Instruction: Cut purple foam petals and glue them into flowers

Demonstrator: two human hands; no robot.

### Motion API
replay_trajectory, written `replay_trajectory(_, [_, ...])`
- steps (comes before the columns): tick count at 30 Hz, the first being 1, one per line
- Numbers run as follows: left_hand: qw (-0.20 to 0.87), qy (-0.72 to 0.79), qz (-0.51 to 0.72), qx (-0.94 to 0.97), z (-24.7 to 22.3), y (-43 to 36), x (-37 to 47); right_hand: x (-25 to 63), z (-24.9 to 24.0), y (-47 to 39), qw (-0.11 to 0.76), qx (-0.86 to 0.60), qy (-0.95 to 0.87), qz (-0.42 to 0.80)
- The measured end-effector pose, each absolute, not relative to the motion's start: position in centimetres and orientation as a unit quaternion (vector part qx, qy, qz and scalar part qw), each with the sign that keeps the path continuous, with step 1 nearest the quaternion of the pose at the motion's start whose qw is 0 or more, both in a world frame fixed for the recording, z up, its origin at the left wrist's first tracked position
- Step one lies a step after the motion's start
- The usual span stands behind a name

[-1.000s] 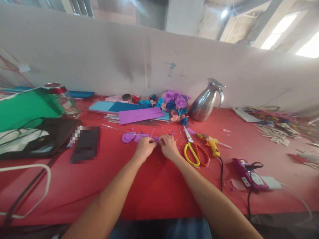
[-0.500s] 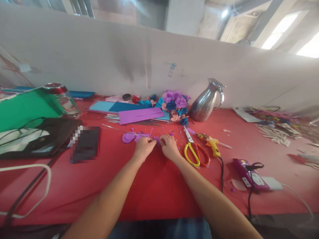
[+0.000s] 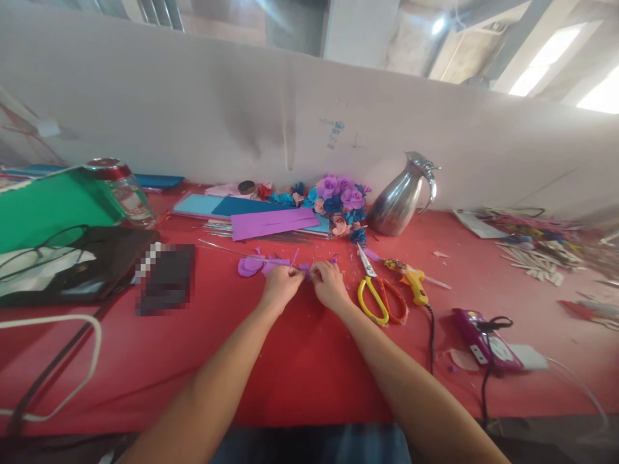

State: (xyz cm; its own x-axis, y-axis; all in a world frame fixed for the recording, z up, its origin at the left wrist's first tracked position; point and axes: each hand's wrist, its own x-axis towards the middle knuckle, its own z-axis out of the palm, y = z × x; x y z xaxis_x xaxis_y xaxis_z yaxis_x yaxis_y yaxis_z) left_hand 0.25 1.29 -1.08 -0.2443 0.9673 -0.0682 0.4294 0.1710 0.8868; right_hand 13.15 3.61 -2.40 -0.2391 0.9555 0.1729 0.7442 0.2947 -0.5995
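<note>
My left hand [image 3: 282,285] is closed in a pinch at a small piece of purple paper [image 3: 304,267]. My right hand [image 3: 329,283] has its fingers curled at the other side of that piece, close to the left fingertips. How the fingertips meet the paper is partly hidden. A thin metal wire [image 3: 227,250] runs from the left towards the left hand; whether it is gripped cannot be made out. Cut purple paper petals [image 3: 250,265] lie left of the hands. Scissors [image 3: 371,299] with yellow and red handles rest right of my right hand.
A yellow glue gun [image 3: 414,287] lies beyond the scissors, its cord trailing forward. Behind stand paper flowers [image 3: 341,193], a purple paper sheet [image 3: 271,223] and a metal jug [image 3: 399,200]. At left are a glass jar [image 3: 128,196] and a blurred dark object [image 3: 169,280].
Both hands stay almost in the same place at the purple paper. The view has shifted very slightly; nothing else has visibly moved.
</note>
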Motion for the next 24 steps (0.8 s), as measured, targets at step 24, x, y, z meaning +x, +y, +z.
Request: replay_trajectory(24, [0.349,0.68,0.407,0.5,-1.2,1.4,0.3,13.4,-3.2,4.2,0.311,-0.547,-0.751,0.2])
